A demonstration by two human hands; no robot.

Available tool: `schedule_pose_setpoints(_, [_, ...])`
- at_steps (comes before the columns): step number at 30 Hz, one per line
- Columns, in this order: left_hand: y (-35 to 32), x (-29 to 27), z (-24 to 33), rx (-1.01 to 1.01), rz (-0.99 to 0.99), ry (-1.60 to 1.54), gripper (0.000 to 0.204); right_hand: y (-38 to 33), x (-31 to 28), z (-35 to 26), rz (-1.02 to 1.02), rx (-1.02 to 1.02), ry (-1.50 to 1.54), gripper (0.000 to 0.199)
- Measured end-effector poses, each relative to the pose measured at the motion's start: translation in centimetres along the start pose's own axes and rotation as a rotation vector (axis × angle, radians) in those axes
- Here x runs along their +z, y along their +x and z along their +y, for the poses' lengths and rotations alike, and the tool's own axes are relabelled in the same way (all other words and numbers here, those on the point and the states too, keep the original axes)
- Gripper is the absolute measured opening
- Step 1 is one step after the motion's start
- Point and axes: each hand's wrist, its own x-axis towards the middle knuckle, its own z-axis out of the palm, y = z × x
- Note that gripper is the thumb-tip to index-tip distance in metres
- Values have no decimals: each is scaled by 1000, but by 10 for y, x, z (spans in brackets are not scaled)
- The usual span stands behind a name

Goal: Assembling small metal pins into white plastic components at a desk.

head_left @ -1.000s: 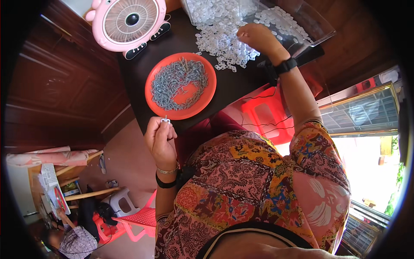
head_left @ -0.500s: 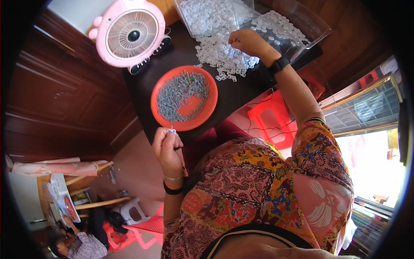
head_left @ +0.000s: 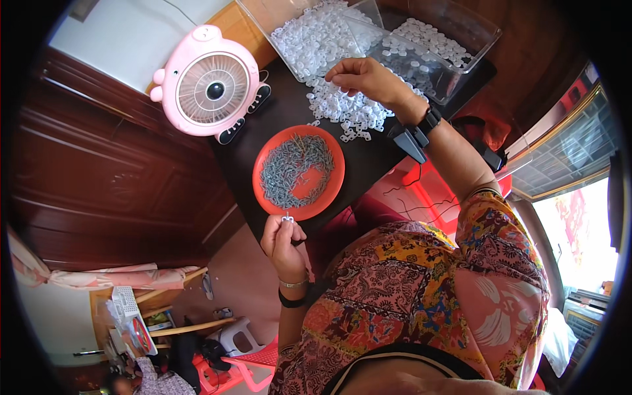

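My left hand is closed in a pinch on a small white plastic piece with holes, just off the near rim of an orange-red plate. Many small grey screws or plugs fill the plate, with a bare patch in their middle. Over a loose pile of white plastic pieces hovers my right hand, its fingers curled and the thumb near them. Whether anything is between those fingertips is too small to tell.
Clear plastic bins holding more white pieces stand at the table's far side. A pink pig-shaped fan stands at the far left of the dark table. Red stools are to the right. Another person sits at lower left.
The whole view has shifted, so the scene sits further right and lower. My right hand has moved left over the pile, its fingers less tightly curled. My left hand keeps its pinch.
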Motion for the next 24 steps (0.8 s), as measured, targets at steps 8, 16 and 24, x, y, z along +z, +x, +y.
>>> schedule_pose_setpoints(8, [2,11,-5,12,-78,-32,14,-34,37,-10,-34,52,368,16])
schedule_pose_setpoints(16, [12,24,5,51,-143,5,17,-55,77,-20,-90,24,575,11])
schedule_pose_setpoints(24, [31,31,10,101,-180,-150,17,-79,123,-32,-233,-43,471,11])
